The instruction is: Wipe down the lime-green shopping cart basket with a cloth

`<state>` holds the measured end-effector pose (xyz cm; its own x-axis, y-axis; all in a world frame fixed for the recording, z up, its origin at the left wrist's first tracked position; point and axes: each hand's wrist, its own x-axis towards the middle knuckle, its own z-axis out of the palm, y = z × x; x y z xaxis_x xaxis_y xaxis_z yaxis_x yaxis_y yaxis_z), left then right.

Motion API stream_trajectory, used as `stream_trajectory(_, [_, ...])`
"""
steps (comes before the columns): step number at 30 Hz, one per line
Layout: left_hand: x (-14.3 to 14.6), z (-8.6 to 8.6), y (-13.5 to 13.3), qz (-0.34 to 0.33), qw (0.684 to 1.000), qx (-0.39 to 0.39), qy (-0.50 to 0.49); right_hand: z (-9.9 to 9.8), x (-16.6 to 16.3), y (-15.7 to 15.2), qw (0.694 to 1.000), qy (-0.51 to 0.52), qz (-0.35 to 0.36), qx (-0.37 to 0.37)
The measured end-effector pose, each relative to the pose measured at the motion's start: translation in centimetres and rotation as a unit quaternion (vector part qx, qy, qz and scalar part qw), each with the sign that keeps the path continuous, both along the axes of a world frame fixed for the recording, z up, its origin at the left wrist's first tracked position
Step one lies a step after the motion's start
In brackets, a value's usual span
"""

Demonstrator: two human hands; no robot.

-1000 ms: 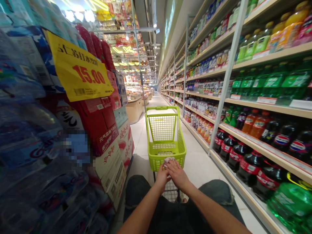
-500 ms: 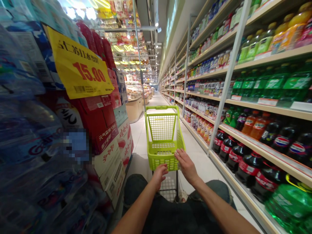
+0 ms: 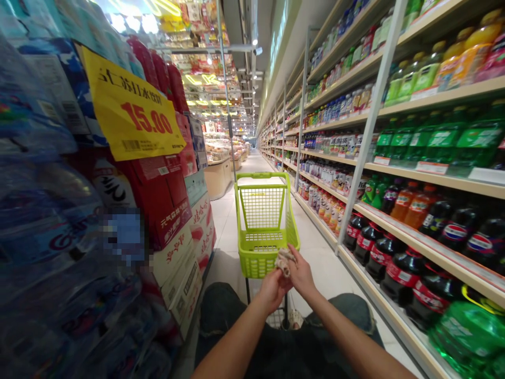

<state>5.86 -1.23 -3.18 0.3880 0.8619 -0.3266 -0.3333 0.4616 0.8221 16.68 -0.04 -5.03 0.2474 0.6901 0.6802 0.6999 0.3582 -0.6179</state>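
My two hands meet just in front of the lime-green shopping cart (image 3: 262, 239), over its near right corner. Between them is a small crumpled beige-and-brown bundle (image 3: 284, 262) that looks like cloth; its exact kind is unclear. My right hand (image 3: 302, 273) pinches it from the right with thumb and fingers. Below and to the left, my left hand (image 3: 273, 290) is closed against its lower end. The cart's basket has a grid back and slotted walls, and no goods show in it.
Shelves of bottled drinks (image 3: 445, 139) line the right side. At left stand stacked drink cartons (image 3: 165, 195) and wrapped water bottles (image 3: 47, 221), with a yellow price sign (image 3: 134, 108). A tiled aisle (image 3: 252, 160) runs ahead past a food counter (image 3: 216, 176).
My left hand has moved right and up to join my right hand, and its fingers have closed. The crumpled bundle now shows plainly between both hands; the cart has hardly moved.
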Motion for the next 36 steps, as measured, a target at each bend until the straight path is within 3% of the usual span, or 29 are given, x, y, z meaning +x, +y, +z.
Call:
stream_trajectory(2, [0.3, 0.1, 0.1, 0.004, 1.000, -0.001, -0.017, 0.1, -0.8, -1.1, 0.999, -0.053, 0.004, 0.004])
stream_trajectory(4, [0.1, -0.1, 0.2, -0.010, 1.000, -0.015, 0.003, -0.7, -1.2, -2.8, 0.987, -0.146, 0.057, 0.015])
stream_trajectory(8, [-1.2, -0.9, -0.2, -0.084, 0.995, -0.040, 0.043, -2.3, -0.6, -4.8, 0.951, -0.265, 0.150, 0.054])
stream_trajectory(10, [-1.7, -1.0, -0.3, -0.122, 0.990, -0.043, 0.062, -1.9, 0.6, -4.3, 0.945, -0.279, 0.138, 0.099])
stream_trajectory(13, [-1.9, -0.9, 0.4, -0.118, 0.975, 0.048, 0.184, -0.6, 2.8, -2.1, 0.953, -0.253, 0.047, 0.159])
stream_trajectory(15, [-1.8, -1.0, 1.3, -0.075, 0.948, 0.124, 0.283, -0.1, 3.6, -0.7, 0.955, -0.238, -0.015, 0.179])
stream_trajectory(17, [-2.0, -1.4, 2.0, -0.038, 0.924, 0.165, 0.344, -0.4, 3.6, 0.2, 0.949, -0.257, -0.022, 0.181])
stream_trajectory(24, [-5.6, -2.5, 2.8, 0.004, 0.822, 0.263, 0.504, -3.9, 3.2, -0.2, 0.942, -0.302, 0.025, 0.144])
stream_trajectory(28, [-7.4, -2.2, 3.0, 0.012, 0.782, 0.289, 0.552, -5.4, 3.1, -1.7, 0.932, -0.317, 0.115, 0.136])
stream_trajectory(30, [-7.8, -2.0, 2.9, 0.012, 0.767, 0.304, 0.565, -5.0, 2.0, -2.1, 0.928, -0.316, 0.140, 0.135])
stream_trajectory(33, [-8.1, -2.0, 2.4, 0.018, 0.745, 0.318, 0.586, -2.8, -0.2, -1.4, 0.938, -0.293, 0.131, 0.133])
stream_trajectory(36, [-8.2, -2.0, 1.8, 0.029, 0.696, 0.346, 0.629, -1.4, -1.3, -0.2, 0.937, -0.300, 0.112, 0.140])
